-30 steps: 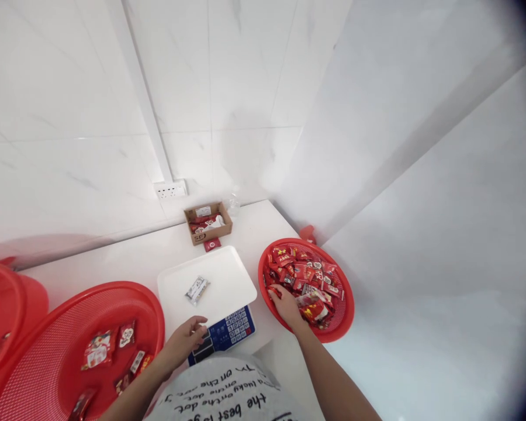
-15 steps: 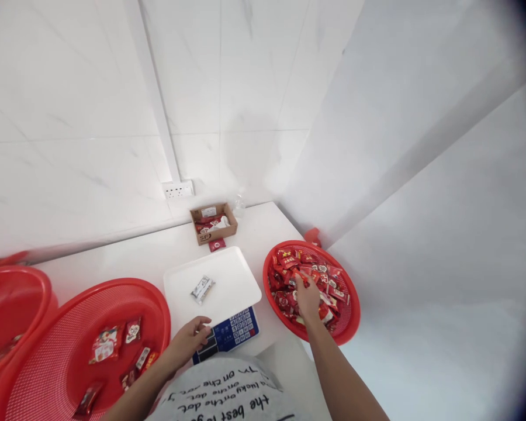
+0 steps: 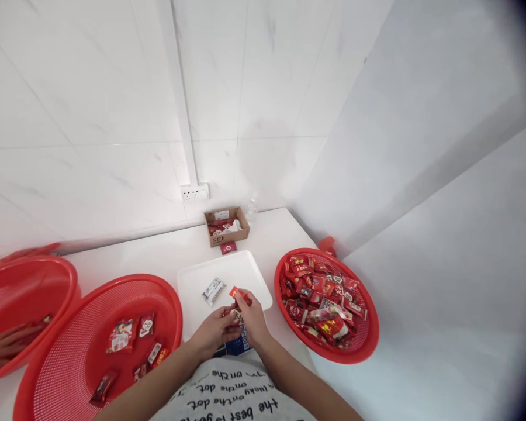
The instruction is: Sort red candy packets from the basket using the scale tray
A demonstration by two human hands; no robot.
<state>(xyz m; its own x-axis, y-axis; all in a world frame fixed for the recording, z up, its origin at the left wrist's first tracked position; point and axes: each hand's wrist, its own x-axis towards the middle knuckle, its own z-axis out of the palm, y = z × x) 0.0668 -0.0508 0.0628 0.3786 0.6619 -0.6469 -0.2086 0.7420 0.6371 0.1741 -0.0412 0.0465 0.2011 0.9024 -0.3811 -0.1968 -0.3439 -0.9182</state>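
Over the near edge of the scale's white tray (image 3: 188, 280), my two hands are close together. Between the fingers of my right hand (image 3: 253, 316) is a small red snack packet (image 3: 234, 291). My left hand (image 3: 214, 334) is closed on another red packet with white print (image 3: 237, 317), partly covered by fingers. A silvery-white packet (image 3: 213, 290) lies on the tray. Most of the blue keypad (image 3: 236, 345) is hidden beneath my hands. To the right, a red basket (image 3: 368, 345) holds a heap of mostly red packets.
Left of the scale, a red basket (image 3: 70, 327) has several packets in it. Another person's hand (image 3: 4, 351) reaches into a red basin (image 3: 63, 280) at far left. A small cardboard box (image 3: 230, 237) of packets stands near the wall, with a packet (image 3: 228, 248) before it.
My right hand has left the right basket with red packets and come over the scale. My left hand has moved in to meet it. Another person's hand has appeared in the left basin.
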